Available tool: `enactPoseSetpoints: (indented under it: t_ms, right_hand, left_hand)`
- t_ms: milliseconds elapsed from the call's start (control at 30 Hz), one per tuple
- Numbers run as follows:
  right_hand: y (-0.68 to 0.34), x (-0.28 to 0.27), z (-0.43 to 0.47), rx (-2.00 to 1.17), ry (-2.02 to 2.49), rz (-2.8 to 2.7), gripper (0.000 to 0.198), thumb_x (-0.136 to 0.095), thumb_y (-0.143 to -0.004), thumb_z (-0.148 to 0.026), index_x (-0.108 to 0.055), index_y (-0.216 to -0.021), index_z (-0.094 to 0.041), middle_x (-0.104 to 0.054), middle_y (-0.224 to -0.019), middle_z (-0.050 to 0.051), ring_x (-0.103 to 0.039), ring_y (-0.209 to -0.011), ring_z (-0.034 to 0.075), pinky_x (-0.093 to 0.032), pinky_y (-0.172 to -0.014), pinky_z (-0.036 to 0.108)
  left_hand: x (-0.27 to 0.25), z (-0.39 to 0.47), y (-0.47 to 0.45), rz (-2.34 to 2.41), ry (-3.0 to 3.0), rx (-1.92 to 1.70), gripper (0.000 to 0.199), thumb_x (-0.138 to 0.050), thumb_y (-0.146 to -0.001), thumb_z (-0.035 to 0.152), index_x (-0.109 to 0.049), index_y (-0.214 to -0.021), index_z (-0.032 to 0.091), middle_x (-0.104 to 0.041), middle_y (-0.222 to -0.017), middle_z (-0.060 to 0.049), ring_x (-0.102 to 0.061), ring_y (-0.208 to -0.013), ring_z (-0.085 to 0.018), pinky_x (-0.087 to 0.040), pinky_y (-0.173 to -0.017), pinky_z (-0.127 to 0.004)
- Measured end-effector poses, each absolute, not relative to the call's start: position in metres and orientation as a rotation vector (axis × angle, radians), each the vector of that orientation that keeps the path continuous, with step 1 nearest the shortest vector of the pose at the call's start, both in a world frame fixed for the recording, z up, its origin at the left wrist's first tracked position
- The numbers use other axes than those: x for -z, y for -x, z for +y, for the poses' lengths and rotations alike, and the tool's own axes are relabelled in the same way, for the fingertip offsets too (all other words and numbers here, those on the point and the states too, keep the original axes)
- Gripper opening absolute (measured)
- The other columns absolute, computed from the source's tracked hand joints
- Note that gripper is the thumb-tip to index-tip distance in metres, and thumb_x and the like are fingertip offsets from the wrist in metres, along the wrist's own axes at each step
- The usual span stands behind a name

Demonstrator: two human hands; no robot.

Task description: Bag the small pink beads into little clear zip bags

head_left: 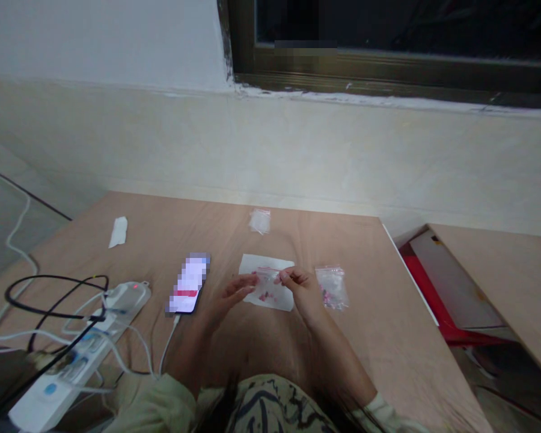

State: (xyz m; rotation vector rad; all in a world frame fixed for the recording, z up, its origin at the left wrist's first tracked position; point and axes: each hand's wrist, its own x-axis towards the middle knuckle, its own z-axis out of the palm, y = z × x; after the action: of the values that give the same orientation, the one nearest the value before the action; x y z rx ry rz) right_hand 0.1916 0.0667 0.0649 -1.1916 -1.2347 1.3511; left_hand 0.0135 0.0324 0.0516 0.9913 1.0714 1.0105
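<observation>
A small clear zip bag (267,275) with a red line along its top hangs between my hands, over a sheet of white paper (247,263). My right hand (301,287) pinches the bag's upper right corner between thumb and fingertips. At the upper left corner, the fingertips of my left hand (234,291) close on its edge. Small pink and dark red pieces (267,296) show below the red line; whether they lie inside the bag or on the paper I cannot tell. Just right of my right hand lies another clear zip bag (334,287) with similar pieces in it.
Another small clear bag (260,221) lies at the back of the wooden table (198,222). To the left are a lit phone (190,282) on a charging cable, a white scrap (118,232), and a white power strip (83,355) with tangled cords. A red-edged gap separates a second table (500,252).
</observation>
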Motion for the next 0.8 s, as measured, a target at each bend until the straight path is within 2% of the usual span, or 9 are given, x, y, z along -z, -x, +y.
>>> enactPoseSetpoints:
  t_ms: [100, 200, 433, 800]
  right_hand:
    - [-0.194, -0.064, 0.065, -1.31, 1.225, -1.36, 0.02, -0.056, -0.068, -0.032, -0.06, -0.057, -0.016, -0.058, -0.056, 0.001, -0.049, -0.054, 0.012, -0.036, -0.055, 0.025]
    - [-0.195, -0.063, 0.068, -1.317, 1.238, -1.4, 0.022, -0.057, -0.068, -0.035, -0.061, -0.059, -0.016, -0.059, -0.057, 0.002, -0.05, -0.054, 0.013, -0.037, -0.054, 0.025]
    - [-0.201, -0.057, 0.073, -1.478, 1.084, -1.224, 0.019, -0.063, -0.062, -0.035, -0.059, -0.065, -0.016, -0.061, -0.063, 0.002, -0.054, -0.06, 0.013, -0.041, -0.06, 0.026]
    - [-0.198, -0.058, 0.054, -1.351, 1.174, -1.322, 0.019, -0.057, -0.068, -0.035, -0.053, -0.061, -0.017, -0.054, -0.056, -0.001, -0.047, -0.054, 0.011, -0.035, -0.053, 0.023]
  left_hand:
    - [-0.06, 0.048, -0.011, 1.184, -1.251, -0.97, 0.021, -0.056, -0.071, 0.031, -0.059, -0.085, 0.015, -0.061, -0.085, -0.004, -0.056, -0.078, -0.017, -0.045, -0.066, -0.027]
    - [-0.068, 0.06, -0.013, 1.211, -1.455, -0.913, 0.017, -0.052, -0.073, 0.031, -0.058, -0.075, 0.015, -0.058, -0.072, -0.001, -0.054, -0.066, -0.012, -0.043, -0.059, -0.023]
    - [-0.069, 0.064, -0.009, 1.292, -1.569, -0.893, 0.017, -0.053, -0.072, 0.03, -0.059, -0.074, 0.014, -0.059, -0.069, -0.002, -0.053, -0.064, -0.012, -0.042, -0.057, -0.022]
    - [-0.074, 0.05, -0.014, 1.444, -1.807, -0.868, 0.01, -0.051, -0.072, 0.023, -0.056, -0.066, 0.016, -0.056, -0.065, 0.0, -0.049, -0.062, -0.013, -0.038, -0.058, -0.024]
